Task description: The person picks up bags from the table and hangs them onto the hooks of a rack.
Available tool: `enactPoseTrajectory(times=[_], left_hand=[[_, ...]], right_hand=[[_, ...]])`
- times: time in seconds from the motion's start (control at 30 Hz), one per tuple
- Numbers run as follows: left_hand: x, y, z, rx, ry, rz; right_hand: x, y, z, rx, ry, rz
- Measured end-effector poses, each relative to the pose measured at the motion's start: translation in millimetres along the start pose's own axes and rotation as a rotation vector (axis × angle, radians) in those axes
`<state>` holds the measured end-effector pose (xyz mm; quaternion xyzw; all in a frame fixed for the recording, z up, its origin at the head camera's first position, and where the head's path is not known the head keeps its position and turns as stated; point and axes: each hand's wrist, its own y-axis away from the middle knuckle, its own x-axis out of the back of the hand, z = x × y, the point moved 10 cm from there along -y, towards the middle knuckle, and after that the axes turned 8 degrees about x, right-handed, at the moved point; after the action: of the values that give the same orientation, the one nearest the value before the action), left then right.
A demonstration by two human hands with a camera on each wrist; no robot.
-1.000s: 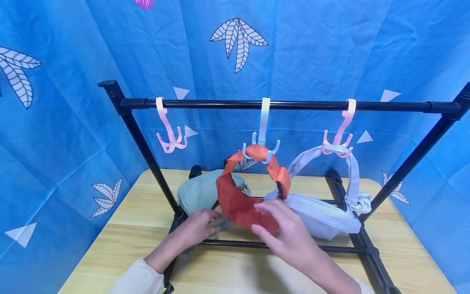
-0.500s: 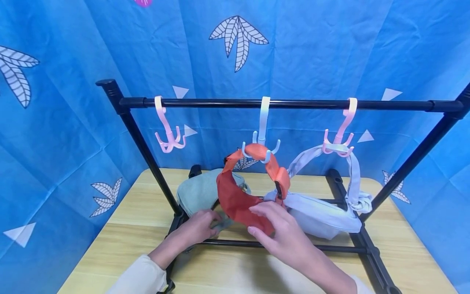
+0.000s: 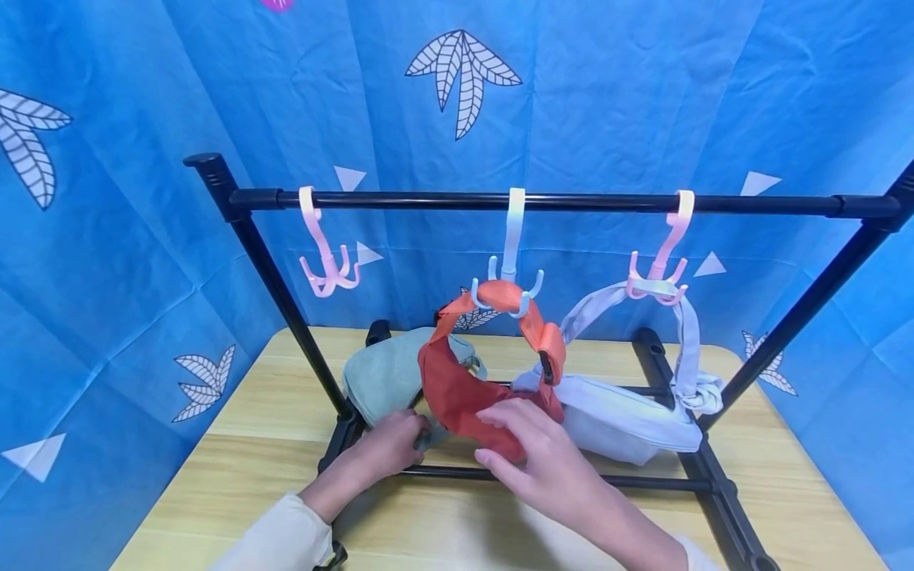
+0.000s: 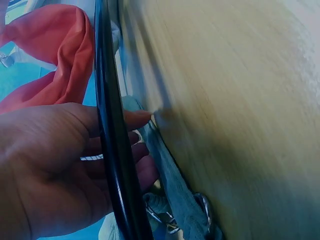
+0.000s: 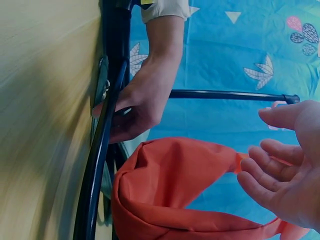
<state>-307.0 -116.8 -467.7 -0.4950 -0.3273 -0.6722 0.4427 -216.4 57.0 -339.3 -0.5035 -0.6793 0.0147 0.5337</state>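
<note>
A red shoulder bag hangs by its orange strap from the middle blue hook. To its left a green bag lies on the table, partly behind the red one. My left hand reaches around the lower front bar; its thumb and fingers pinch the green bag's strap low over the table. My right hand, fingers loosely bent and apart, is in front of the red bag and holds nothing. Whether its fingertips touch the bag cannot be told.
A black rack stands on the wooden table, its lower bar crossing in front of the bags. The left pink hook bears nothing. A pale lavender bag hangs from the right pink hook. Blue curtain surrounds the table.
My left hand's fingers have drawn together at the green strap. My right hand has shifted slightly left, and the lower part of the red bag has changed shape a little.
</note>
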Motion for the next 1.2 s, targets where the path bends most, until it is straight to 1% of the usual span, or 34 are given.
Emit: enactPoseTrajectory(times=[0.1, 0.2, 0.3, 0.47, 0.57, 0.77, 0.83, 0.9, 1.03, 1.13, 1.2], left_hand=[[-1.7, -0.4, -0.8, 0.012, 0.005, -0.002], [-4.9, -0.5, -2.6, 0.033, 0.007, -0.022], [-6.8, -0.7, -3.2, 0.040, 0.006, -0.037], [-5.6, -0.2, -3.3, 0.049, 0.009, -0.035], [-5.5, 0.4, -4.5, 0.061, 0.017, -0.038], [-5.8, 1.6, -6.7, 0.075, 0.053, -0.045], [-5.4, 1.8, -7.4, 0.083, 0.071, -0.048], [-4.3, 2.7, -7.9, 0.096, 0.086, -0.053], [-3.2, 4.6, -9.5, 0.139, 0.132, -0.085], [-2.8, 5.6, -10.5, 0.149, 0.150, -0.093], [-0.5, 6.6, -9.5, 0.135, 0.149, -0.075]], right_hand=[[-2, 0.0, 0, 0.004, 0.003, -0.013], [-5, 0.1, 0, 0.005, 0.001, -0.030], [-7, -0.3, 0, 0.010, -0.011, -0.044], [-10, -1.0, -2, 0.027, -0.019, -0.055], [-15, -1.0, -1, 0.021, -0.028, -0.074], [-24, -1.7, 1, 0.018, -0.054, -0.110], [-27, -2.3, 1, 0.031, -0.058, -0.115], [-29, -3.0, 1, 0.038, -0.060, -0.119], [-32, -4.3, 1, 0.060, -0.051, -0.117], [-35, -5.0, 1, 0.071, -0.036, -0.117], [-36, -5.4, 2, 0.073, -0.032, -0.117]])
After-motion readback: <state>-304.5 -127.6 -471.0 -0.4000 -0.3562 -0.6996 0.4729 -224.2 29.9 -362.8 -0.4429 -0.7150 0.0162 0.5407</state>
